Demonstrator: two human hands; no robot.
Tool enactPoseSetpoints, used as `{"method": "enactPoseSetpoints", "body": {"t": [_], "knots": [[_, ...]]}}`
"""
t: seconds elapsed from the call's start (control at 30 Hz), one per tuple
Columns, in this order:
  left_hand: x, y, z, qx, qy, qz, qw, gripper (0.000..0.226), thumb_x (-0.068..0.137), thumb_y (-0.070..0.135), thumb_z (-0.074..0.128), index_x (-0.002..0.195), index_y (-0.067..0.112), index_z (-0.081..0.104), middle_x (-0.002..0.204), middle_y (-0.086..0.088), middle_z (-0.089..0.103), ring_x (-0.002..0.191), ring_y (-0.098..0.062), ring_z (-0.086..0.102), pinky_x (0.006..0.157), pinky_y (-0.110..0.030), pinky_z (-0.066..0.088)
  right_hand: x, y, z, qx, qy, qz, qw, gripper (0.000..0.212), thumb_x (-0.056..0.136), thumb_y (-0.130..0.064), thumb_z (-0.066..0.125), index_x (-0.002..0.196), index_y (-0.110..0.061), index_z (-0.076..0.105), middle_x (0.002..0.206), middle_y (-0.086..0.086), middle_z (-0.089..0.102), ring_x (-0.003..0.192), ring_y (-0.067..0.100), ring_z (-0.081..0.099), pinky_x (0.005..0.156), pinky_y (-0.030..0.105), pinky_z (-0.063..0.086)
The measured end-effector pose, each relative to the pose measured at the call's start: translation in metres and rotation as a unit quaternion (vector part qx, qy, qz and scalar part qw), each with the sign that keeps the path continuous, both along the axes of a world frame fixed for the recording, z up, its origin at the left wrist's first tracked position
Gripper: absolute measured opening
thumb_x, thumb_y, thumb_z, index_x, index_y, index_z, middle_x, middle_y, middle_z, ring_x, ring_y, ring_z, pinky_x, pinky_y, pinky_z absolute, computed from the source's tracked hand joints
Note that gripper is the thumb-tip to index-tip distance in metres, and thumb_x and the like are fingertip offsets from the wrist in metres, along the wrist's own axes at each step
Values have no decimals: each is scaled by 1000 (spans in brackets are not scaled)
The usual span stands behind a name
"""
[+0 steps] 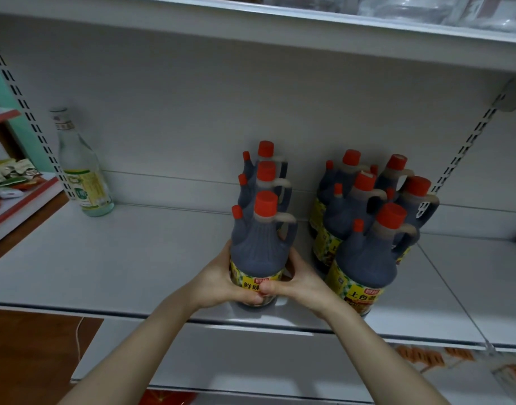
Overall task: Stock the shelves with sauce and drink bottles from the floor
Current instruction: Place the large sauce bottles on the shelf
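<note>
I see both hands clasped round one dark sauce bottle [261, 247] at the front of the white shelf [134, 258]. The left hand [221, 280] wraps the bottle's left side low down, across the yellow label. The right hand [297, 280] wraps the other side at the same height. My view shows the two thumbs meeting on the front of the label, fingers curled round the back. The bottle is upright, red cap up, its handle pointing right and its small red spout cap left. Its base sits close to the shelf's front lip, though I cannot tell whether it bears its full weight there.

Directly behind it stand two more bottles [265, 173] of the same kind, so the three form a line running to the back panel. To the right, apart from this line, is a cluster [367, 258] of five like bottles, packed close together. The nearest of them is just beside the right hand.

Far left on the same shelf, near the slotted upright [26, 112], a clear bottle [84, 171] with a pale green label stands alone. Beyond it, on a neighbouring ledge, lie snack packets [11, 176]. The frame is slightly blurred, so I cannot read the labels' small print.
</note>
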State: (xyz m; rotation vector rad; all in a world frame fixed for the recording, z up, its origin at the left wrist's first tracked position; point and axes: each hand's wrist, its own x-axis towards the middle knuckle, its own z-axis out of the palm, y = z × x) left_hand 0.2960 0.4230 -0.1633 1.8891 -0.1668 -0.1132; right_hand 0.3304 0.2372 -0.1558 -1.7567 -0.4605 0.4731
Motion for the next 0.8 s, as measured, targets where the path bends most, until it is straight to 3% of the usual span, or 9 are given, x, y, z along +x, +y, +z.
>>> {"method": "enactPoseSetpoints", "body": {"t": [0.23, 0.33, 0.43, 0.8], "knots": [[-4, -1, -2, -13, -6, 13, 1000, 104, 56, 3, 86, 138, 18, 23, 121, 15, 52, 108, 9, 54, 82, -9, 45, -2, -1, -1, -4, -2, -4, 1000, 76, 66, -22, 81, 123, -41, 34, 119, -26, 49, 111, -11, 47, 86, 5, 42], [-8, -2, -4, -24, -9, 28, 999, 108, 50, 17, 87, 137, 20, 23, 121, 15, 54, 108, 6, 56, 82, -11, 46, -5, 1, -2, 1, -11, -21, 1000, 76, 64, -23, 82, 123, -38, 36, 117, -24, 51, 108, -10, 50, 84, 4, 43], [-11, -2, -5, -37, -9, 41, 998, 106, 46, 30, 85, 134, 26, 26, 121, 13, 56, 108, 1, 58, 82, -13, 48, -10, 3, -7, 12, -27, -52, 998, 81, 56, -34, 82, 126, -31, 41, 119, -18, 57, 110, -3, 56, 92, 16, 47], [-10, 1, -8, -32, -8, 42, 999, 102, 44, 36, 84, 129, 30, 29, 118, 13, 57, 106, 1, 59, 82, -14, 49, -11, 5, -9, 11, -34, -45, 998, 68, 65, -26, 78, 122, -36, 41, 118, -19, 57, 111, -3, 55, 92, 18, 46]]}}
